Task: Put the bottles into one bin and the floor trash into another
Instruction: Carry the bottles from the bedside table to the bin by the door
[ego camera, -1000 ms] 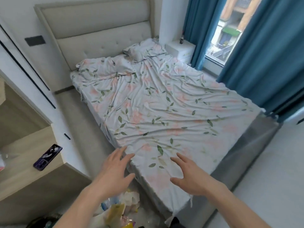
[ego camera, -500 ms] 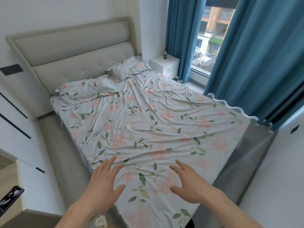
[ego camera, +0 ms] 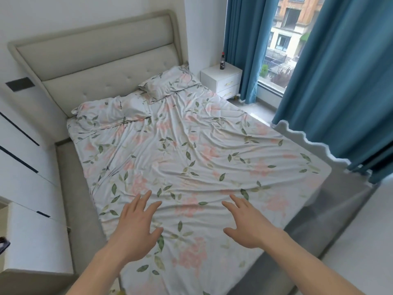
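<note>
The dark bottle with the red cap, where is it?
The dark bottle with the red cap stands upright on the white bedside cabinet, far right of the head view, between the bed's headboard and the blue curtain.

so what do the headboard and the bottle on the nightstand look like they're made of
Headboard: padded, matte beige upholstery, fabric or faux leather; button tufts and seams show. Bottle: dark with a red cap, too small to tell plastic from glass.

Home bedroom: bed (ego camera: 191, 156) with floral sheet and pillows (ego camera: 170, 84) filled the centre, padded headboard (ego camera: 102, 67) at 11 o'clock, white nightstand (ego camera: 221, 81) and blue curtains (ego camera: 340, 81) by window at 1 o'clock.
</note>
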A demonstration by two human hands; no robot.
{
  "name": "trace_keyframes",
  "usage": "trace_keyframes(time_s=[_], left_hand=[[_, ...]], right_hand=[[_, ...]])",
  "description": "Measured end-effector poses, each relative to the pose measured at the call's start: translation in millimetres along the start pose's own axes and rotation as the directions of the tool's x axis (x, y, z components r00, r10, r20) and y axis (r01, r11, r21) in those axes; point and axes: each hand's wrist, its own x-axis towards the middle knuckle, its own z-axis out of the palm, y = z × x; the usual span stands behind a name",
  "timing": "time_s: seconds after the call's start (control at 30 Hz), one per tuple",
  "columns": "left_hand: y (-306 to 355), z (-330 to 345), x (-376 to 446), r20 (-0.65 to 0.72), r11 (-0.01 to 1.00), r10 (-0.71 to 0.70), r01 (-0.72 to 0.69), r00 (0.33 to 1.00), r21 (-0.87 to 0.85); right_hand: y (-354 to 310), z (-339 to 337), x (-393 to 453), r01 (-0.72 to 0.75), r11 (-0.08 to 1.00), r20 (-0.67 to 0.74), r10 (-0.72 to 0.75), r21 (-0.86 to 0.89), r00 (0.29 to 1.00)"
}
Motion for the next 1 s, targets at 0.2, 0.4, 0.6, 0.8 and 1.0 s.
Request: trace_keyframes(time_s=[0.2,0.4,0.6,0.8,1.0], left_hand=[[26,-3,17,-0.016,1.0,0.03,-0.03,0.999,0.003],[48,3,40,-0.024,0.996,0.085,-0.085,0.996,0.029],[82,9,70,0.012,0.993,0.09,-0.091,0.996,0.069],[155,14,149,0.009,0.994,0.064,-0.064,0.998,0.093],[258,21,239,0.029,0.998,0.019,-0.021,0.999,0.063]], right_hand=[[36,-14,-5,-0.053,0.998,-0.003,0.053,-0.024,0.999],[58,-15,-14,-0.098,0.995,-0.051,0.096,-0.03,0.994],[106,-23,-7,-0.132,0.991,-0.015,0.132,-0.018,0.991],[194,-61,46,-0.091,0.994,-0.013,0.091,-0.053,0.996],[313,-115,84,-0.085,0.986,0.045,0.093,-0.144,0.995]])
